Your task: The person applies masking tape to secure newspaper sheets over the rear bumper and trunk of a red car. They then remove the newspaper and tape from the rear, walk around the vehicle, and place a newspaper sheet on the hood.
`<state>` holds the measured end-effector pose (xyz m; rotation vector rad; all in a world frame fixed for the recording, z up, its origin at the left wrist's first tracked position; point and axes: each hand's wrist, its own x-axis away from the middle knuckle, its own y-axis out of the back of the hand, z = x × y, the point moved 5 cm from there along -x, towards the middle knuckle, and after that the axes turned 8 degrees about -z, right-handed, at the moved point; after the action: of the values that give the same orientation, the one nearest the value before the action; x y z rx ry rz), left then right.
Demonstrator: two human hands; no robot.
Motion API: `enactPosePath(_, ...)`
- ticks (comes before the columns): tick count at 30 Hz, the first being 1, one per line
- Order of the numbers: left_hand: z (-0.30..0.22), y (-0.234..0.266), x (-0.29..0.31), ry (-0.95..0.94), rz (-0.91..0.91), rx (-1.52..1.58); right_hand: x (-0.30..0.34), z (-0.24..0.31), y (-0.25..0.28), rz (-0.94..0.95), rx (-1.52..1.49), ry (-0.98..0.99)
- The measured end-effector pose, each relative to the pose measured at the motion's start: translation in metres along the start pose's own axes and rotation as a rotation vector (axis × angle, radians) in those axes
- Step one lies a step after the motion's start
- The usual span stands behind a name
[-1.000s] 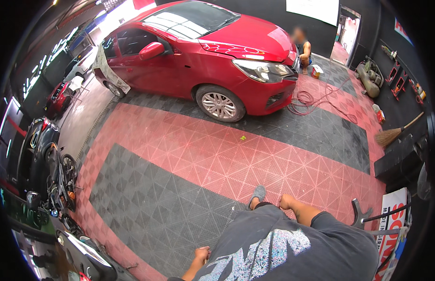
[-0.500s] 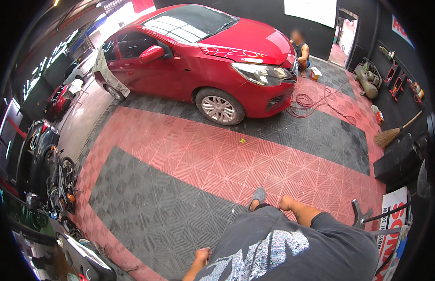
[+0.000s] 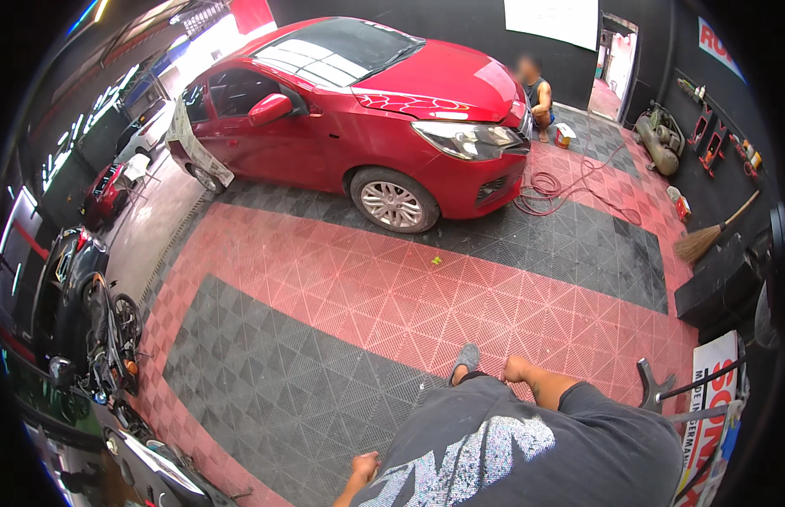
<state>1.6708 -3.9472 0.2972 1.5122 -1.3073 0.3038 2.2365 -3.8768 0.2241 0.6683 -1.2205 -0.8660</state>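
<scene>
My left hand [image 3: 365,465] hangs low beside the dark shirt with its fingers curled in; I see nothing in it. On the other side, my right hand [image 3: 516,369] is closed in a loose fist near my thigh and a grey shoe [image 3: 467,357], also with no object showing. Neither hand touches anything I can make out. Across the floor stands a red car [image 3: 325,139], side and front toward me, with newspaper-like sheets [image 3: 185,135] over its rear side. A person [image 3: 540,97] crouches at its front bumper, hands mostly hidden.
Red and black floor tiles [image 3: 325,296] lie between me and the car. A red hose [image 3: 549,190] is coiled by the bumper, near a small bucket [image 3: 565,135]. A compressor [image 3: 660,144] and a broom [image 3: 705,237] line the right wall; motorcycles [image 3: 105,329] stand at left.
The view has tilted slightly, so the car sits a little lower in the picture. Both my hands keep nearly the same place and pose. The crouching person stays at the bumper.
</scene>
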Motion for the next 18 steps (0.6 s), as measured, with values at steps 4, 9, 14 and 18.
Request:
enactPosePath(4, 0.041, -0.011, -0.055, -0.132, 0.032, -0.093, 0.003, -0.003, 0.002, -0.026, 0.029, -0.054)
enactPosePath(9, 0.075, -0.015, -0.122, -0.230, -0.066, -0.266, 0.008, 0.000, 0.004, -0.038, 0.012, 0.016)
enactPosePath(14, 0.025, 0.000, -0.091, -0.189, 0.075, 0.062, 0.014, -0.012, -0.017, 0.002, 0.070, -0.004)
enactPosePath(18, -0.006, -0.004, -0.074, -0.152, 0.071, 0.106, 0.020, -0.019, -0.025, 0.088, 0.003, -0.110)
